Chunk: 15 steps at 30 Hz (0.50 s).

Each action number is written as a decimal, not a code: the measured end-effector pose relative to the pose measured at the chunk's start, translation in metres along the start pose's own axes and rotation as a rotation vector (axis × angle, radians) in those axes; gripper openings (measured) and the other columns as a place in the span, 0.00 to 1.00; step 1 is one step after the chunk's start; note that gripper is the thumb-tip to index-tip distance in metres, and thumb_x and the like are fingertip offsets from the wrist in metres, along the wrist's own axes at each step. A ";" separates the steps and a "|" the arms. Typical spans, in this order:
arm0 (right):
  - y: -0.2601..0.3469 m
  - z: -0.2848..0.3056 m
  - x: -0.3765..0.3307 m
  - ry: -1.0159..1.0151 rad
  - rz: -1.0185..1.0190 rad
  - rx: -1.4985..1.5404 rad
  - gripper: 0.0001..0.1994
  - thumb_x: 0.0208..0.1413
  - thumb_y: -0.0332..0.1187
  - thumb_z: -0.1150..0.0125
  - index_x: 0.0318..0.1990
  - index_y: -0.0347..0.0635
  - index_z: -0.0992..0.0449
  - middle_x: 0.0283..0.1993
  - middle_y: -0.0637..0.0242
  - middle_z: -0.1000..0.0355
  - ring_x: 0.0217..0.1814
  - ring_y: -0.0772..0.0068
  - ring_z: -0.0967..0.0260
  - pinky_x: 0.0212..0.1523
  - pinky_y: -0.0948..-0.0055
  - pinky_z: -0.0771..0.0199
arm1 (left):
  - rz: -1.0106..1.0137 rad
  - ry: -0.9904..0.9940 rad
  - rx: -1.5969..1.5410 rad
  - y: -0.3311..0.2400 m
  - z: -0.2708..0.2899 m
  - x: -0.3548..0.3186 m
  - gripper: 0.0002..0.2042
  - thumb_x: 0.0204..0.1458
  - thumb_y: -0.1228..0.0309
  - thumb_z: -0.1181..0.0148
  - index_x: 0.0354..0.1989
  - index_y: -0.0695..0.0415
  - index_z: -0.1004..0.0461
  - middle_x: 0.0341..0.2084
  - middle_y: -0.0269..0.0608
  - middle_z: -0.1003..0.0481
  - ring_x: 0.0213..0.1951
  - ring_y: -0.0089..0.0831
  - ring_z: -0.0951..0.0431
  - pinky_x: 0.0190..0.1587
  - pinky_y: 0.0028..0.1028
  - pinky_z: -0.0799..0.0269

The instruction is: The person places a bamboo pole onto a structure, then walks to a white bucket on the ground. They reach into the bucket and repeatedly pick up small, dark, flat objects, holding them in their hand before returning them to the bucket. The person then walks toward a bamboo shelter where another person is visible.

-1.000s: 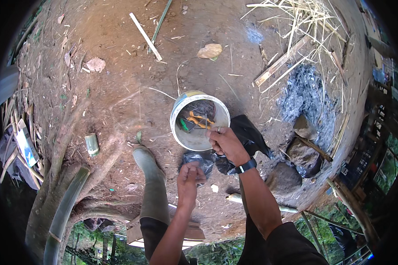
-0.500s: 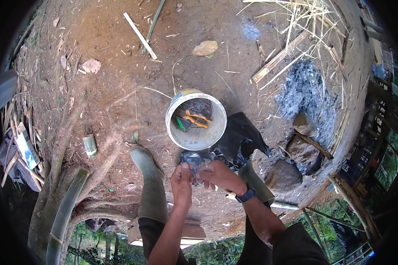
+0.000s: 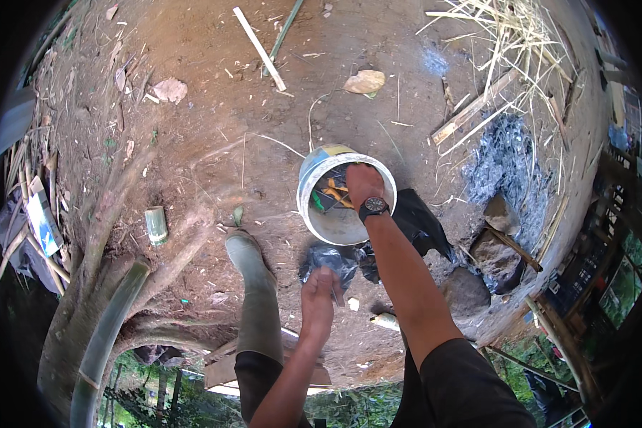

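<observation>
A round white bucket (image 3: 307,192) stands on the dirt, tilted a little. Orange-handled and green-handled tools (image 3: 337,191) lie inside it. My right hand (image 3: 364,183), with a watch (image 3: 373,206) at the wrist, reaches down into the bucket on its right side; the fingers are hidden. My left hand (image 3: 319,299) is closed in a pinch just in front of the bucket, at the edge of a crumpled clear plastic bag (image 3: 332,261). A black plastic sheet (image 3: 421,222) lies on the ground to the bucket's right.
Stones (image 3: 465,291) and grey ash (image 3: 510,167) are at the right, with straw (image 3: 513,36) beyond. A bamboo cup (image 3: 156,225) and a thick bamboo pole (image 3: 114,324) by tree roots stand left. My boot (image 3: 253,285) is left of my left hand.
My right hand has left the plastic beside my left hand and moved forward into the bucket. The bucket now tilts more. The whole view has shifted, so things appear farther right.
</observation>
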State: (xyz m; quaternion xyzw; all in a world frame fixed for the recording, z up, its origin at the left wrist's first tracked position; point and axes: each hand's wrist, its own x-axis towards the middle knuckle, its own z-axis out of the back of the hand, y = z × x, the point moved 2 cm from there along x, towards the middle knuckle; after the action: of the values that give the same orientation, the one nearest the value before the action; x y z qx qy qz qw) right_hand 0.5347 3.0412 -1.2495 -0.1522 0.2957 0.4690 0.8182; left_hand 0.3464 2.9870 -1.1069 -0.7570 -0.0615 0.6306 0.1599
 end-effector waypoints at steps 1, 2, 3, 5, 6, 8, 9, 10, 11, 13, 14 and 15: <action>0.000 -0.002 0.002 0.033 -0.029 0.026 0.07 0.49 0.27 0.48 0.29 0.39 0.22 0.31 0.51 0.25 0.37 0.52 0.25 0.37 0.59 0.24 | 0.016 -0.007 -0.005 -0.002 0.002 0.000 0.17 0.62 0.58 0.56 0.28 0.57 0.32 0.17 0.31 0.36 0.19 0.20 0.37 0.23 0.22 0.39; -0.001 -0.004 -0.001 0.021 -0.038 0.054 0.07 0.49 0.27 0.47 0.29 0.38 0.22 0.31 0.50 0.25 0.37 0.51 0.25 0.37 0.58 0.24 | 0.010 0.004 -0.019 -0.003 0.003 0.002 0.17 0.62 0.58 0.56 0.28 0.57 0.32 0.17 0.32 0.35 0.19 0.20 0.36 0.23 0.22 0.39; 0.003 -0.003 -0.011 0.017 -0.045 0.086 0.07 0.49 0.28 0.47 0.29 0.38 0.22 0.31 0.50 0.25 0.37 0.50 0.25 0.38 0.58 0.24 | 0.008 0.009 -0.030 -0.001 0.007 0.003 0.17 0.62 0.58 0.57 0.28 0.57 0.32 0.18 0.32 0.35 0.19 0.21 0.36 0.23 0.22 0.39; -0.023 -0.033 -0.016 -0.050 -0.087 0.159 0.07 0.48 0.29 0.45 0.26 0.35 0.23 0.30 0.49 0.26 0.34 0.48 0.26 0.36 0.55 0.26 | 0.012 0.036 -0.043 -0.003 0.003 0.002 0.16 0.62 0.59 0.57 0.28 0.58 0.32 0.18 0.32 0.35 0.19 0.21 0.36 0.23 0.22 0.38; -0.020 -0.032 -0.022 -0.078 -0.122 0.226 0.08 0.48 0.29 0.45 0.26 0.34 0.23 0.29 0.48 0.26 0.34 0.47 0.26 0.36 0.55 0.27 | 0.020 0.026 -0.042 -0.003 0.003 0.001 0.16 0.62 0.59 0.56 0.28 0.58 0.32 0.18 0.32 0.35 0.19 0.21 0.36 0.23 0.22 0.39; -0.013 -0.026 -0.040 -0.141 -0.194 0.360 0.09 0.49 0.30 0.44 0.25 0.33 0.24 0.28 0.46 0.26 0.33 0.46 0.27 0.35 0.54 0.29 | -0.003 0.018 -0.036 -0.006 0.006 0.002 0.16 0.62 0.59 0.56 0.29 0.58 0.31 0.18 0.32 0.34 0.19 0.21 0.35 0.23 0.22 0.38; -0.012 -0.024 -0.047 -0.246 -0.182 0.415 0.10 0.50 0.30 0.45 0.24 0.31 0.25 0.22 0.48 0.28 0.25 0.53 0.26 0.29 0.56 0.29 | -0.027 0.025 -0.031 -0.006 0.005 0.001 0.16 0.62 0.59 0.56 0.30 0.58 0.31 0.18 0.32 0.34 0.19 0.21 0.35 0.24 0.21 0.38; -0.014 -0.025 -0.056 -0.185 -0.223 0.575 0.10 0.51 0.29 0.45 0.23 0.30 0.26 0.20 0.50 0.29 0.23 0.57 0.28 0.26 0.58 0.30 | -0.051 0.032 -0.025 -0.005 0.004 0.001 0.16 0.62 0.59 0.56 0.31 0.59 0.30 0.18 0.32 0.34 0.19 0.21 0.34 0.24 0.21 0.38; -0.017 -0.026 -0.066 -0.123 -0.264 0.735 0.10 0.51 0.29 0.46 0.23 0.30 0.26 0.19 0.53 0.29 0.20 0.62 0.29 0.23 0.60 0.31 | -0.048 0.043 -0.034 -0.004 0.004 0.001 0.16 0.61 0.59 0.55 0.33 0.59 0.30 0.19 0.32 0.34 0.20 0.21 0.34 0.24 0.21 0.36; -0.007 -0.007 -0.082 0.027 -0.447 1.111 0.09 0.54 0.28 0.48 0.25 0.30 0.28 0.16 0.65 0.34 0.13 0.79 0.37 0.11 0.73 0.40 | -0.042 0.062 -0.053 -0.002 0.005 0.002 0.15 0.61 0.58 0.54 0.37 0.59 0.30 0.20 0.32 0.33 0.21 0.22 0.32 0.26 0.23 0.32; -0.005 0.001 -0.089 0.065 -0.457 1.220 0.09 0.55 0.28 0.48 0.27 0.30 0.28 0.16 0.66 0.35 0.13 0.80 0.38 0.10 0.74 0.42 | -0.046 0.065 -0.046 -0.002 0.005 0.002 0.15 0.61 0.59 0.54 0.40 0.60 0.31 0.20 0.33 0.33 0.22 0.21 0.31 0.26 0.23 0.32; -0.004 0.008 -0.095 0.102 -0.467 1.329 0.09 0.56 0.28 0.49 0.29 0.30 0.29 0.16 0.67 0.35 0.12 0.81 0.39 0.09 0.76 0.43 | -0.051 0.071 -0.037 -0.003 0.003 0.001 0.15 0.61 0.60 0.54 0.44 0.61 0.32 0.20 0.33 0.33 0.22 0.21 0.31 0.26 0.23 0.31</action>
State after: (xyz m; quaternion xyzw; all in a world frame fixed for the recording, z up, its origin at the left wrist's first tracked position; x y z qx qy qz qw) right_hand 0.5039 2.9793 -1.1842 0.2984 0.5170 -0.0065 0.8023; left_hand 0.3436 2.9912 -1.1075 -0.7798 -0.0868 0.5979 0.1639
